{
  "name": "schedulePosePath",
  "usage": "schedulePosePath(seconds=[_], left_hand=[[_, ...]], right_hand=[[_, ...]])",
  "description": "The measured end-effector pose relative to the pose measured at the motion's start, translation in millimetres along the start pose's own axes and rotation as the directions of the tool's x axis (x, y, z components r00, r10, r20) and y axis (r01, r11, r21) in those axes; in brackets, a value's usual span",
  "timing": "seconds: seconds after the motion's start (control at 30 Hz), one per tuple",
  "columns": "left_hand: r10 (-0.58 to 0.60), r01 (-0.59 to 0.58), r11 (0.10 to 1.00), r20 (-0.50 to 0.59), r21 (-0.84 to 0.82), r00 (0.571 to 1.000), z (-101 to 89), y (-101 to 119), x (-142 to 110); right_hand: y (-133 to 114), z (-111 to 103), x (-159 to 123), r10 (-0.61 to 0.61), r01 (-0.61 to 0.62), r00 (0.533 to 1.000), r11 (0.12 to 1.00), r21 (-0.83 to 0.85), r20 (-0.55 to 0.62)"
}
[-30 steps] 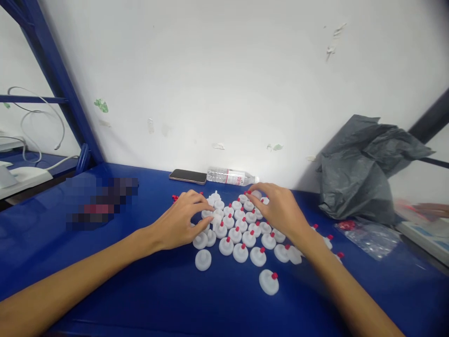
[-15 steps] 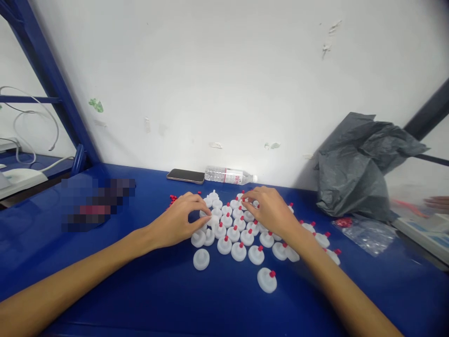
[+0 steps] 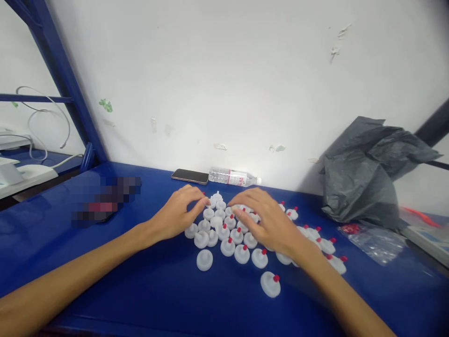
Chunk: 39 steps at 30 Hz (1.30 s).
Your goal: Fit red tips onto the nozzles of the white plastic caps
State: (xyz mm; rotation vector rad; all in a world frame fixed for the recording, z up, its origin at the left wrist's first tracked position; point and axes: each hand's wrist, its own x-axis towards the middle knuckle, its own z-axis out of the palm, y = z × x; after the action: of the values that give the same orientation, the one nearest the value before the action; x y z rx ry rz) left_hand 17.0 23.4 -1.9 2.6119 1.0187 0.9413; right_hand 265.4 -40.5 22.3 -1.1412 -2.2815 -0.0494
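White round disc-shaped pieces with short stems stand close together on the blue tabletop. Many carry a red cap on the stem, while those at the left, such as a white disc near the front, show none. My left hand is at the left rim of the group, thumb and forefinger pressed together; whatever may be between them is hidden. Over the middle of the group hovers my right hand, fingers curved and slightly apart, tips close to the back discs, several of which it covers.
A phone and a plastic bottle lie along the wall. At the right are a crumpled grey bag and a clear plastic bag with red pieces inside. A blurred-out dark object lies at the left.
My right hand moved from the back right of the discs leftward, away from a red-capped piece. My left hand shifted slightly back from the discs and its fingertips closed together. The view swayed a little.
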Motion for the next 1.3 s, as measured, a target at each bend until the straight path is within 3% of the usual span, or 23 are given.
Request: schedulePosePath(seconds=[0.1, 0.23, 0.33, 0.57, 0.9, 1.17, 1.3], left_hand=[[-0.032, 0.045, 0.981, -0.073, 0.187, 0.997, -8.6, -14.9, 4.1], [-0.119, 0.131, 0.902, -0.056, 0.411, 0.991, -16.0, -40.6, 6.9], [-0.202, 0.184, 0.868, -0.011, 0.461, 0.979, -16.6, -51.2, 7.0], [-0.297, 0.234, 0.836, 0.051, 0.496, 0.954, -9.7, -53.5, 5.2], [-0.131, 0.137, 0.922, -0.04, 0.362, 0.991, -1.9, -71.4, 2.5], [-0.072, 0.084, 0.98, -0.075, 0.181, 0.995, -8.3, -35.6, 5.9], [0.04, -0.033, 0.998, -0.12, 0.056, 0.992, -5.5, -14.2, 2.9]], right_hand=[[-16.7, 6.6, -2.8, -0.081, 0.071, 0.986, 0.995, 0.074, 0.148], [-19.8, 17.4, -7.6, -0.065, 0.044, 0.969, 0.995, 0.093, 0.239], [-14.8, 21.7, -9.0, -0.062, 0.038, 0.967, 0.994, 0.099, 0.249], [-13.8, 23.4, -7.6, -0.073, 0.046, 0.966, 0.993, 0.112, 0.247], [-17.5, 12.2, -7.4, -0.039, 0.021, 0.987, 0.993, 0.113, 0.155], [-7.2, 21.7, -5.0, 0.006, -0.006, 1.0, 1.0, 0.016, -0.012], [-2.9, 24.9, -4.4, -0.001, 0.003, 0.998, 1.0, 0.024, -0.062]])
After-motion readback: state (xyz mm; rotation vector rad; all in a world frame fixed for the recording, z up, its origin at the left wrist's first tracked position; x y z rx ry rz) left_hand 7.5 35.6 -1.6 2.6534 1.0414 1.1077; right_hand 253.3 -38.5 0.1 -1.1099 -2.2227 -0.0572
